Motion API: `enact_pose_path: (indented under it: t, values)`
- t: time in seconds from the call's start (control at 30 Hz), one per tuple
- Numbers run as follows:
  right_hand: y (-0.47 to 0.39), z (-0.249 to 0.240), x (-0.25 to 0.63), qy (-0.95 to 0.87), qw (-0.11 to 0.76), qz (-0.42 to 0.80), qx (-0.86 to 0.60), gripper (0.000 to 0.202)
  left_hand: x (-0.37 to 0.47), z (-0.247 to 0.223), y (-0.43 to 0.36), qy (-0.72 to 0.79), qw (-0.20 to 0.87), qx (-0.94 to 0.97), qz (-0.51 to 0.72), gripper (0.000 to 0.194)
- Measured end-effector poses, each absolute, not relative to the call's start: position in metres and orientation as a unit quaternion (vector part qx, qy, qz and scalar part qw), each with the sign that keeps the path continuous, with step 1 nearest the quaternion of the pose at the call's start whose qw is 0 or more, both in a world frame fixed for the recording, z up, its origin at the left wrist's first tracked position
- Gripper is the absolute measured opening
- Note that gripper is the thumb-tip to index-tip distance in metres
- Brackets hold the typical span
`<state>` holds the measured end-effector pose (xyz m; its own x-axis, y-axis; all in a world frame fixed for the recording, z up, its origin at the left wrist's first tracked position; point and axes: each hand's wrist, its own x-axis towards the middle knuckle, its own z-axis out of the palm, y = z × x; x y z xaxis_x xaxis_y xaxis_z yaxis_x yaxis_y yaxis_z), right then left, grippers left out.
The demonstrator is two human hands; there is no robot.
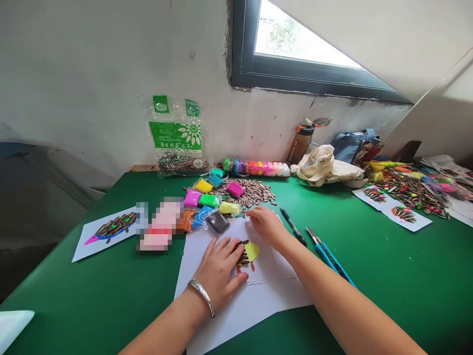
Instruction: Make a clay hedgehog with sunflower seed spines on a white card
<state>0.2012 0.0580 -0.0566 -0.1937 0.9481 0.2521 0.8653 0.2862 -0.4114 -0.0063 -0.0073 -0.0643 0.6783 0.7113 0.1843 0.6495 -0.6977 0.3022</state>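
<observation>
My left hand (220, 268) lies flat with fingers spread on white paper (229, 315), partly over a small animal figure. The figure has a yellow clay body (253, 251), dark striped seeds on its left part and orange-brown legs. My right hand (266, 224) is above the paper's upper edge, beside the near side of a seed pile (254, 191). Its fingers are curled together, and what they hold, if anything, is too small to make out. Coloured clay packets, among them a black one (218, 222) and a pale yellow one (229, 208), lie behind my left hand.
A black pen (293, 227) and a blue utility knife (330, 256) lie right of the paper. A finished seed picture (111, 231) is at left. Along the wall are a seed bag (177, 143), a clay pack (258, 168), a bottle (301, 143) and a cloth bag (325, 167).
</observation>
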Motion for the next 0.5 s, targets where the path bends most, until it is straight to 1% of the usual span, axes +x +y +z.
enact_pose_path:
  t: [0.1,0.27,0.5]
  values:
    - [0.074,-0.062,0.196,-0.806,0.189,0.033,-0.560,0.029,-0.007,-0.065,-0.008,0.377,0.106,0.905,0.163,0.052]
    - [0.080,-0.069,0.192,-0.832,0.139,0.002,-0.537,0.022,-0.007,-0.065,-0.009,0.383,0.114,0.904,0.155,0.052]
    - [0.075,-0.054,0.186,-0.844,0.078,-0.031,-0.529,0.017,-0.007,-0.066,-0.008,0.376,0.110,0.906,0.161,0.052]
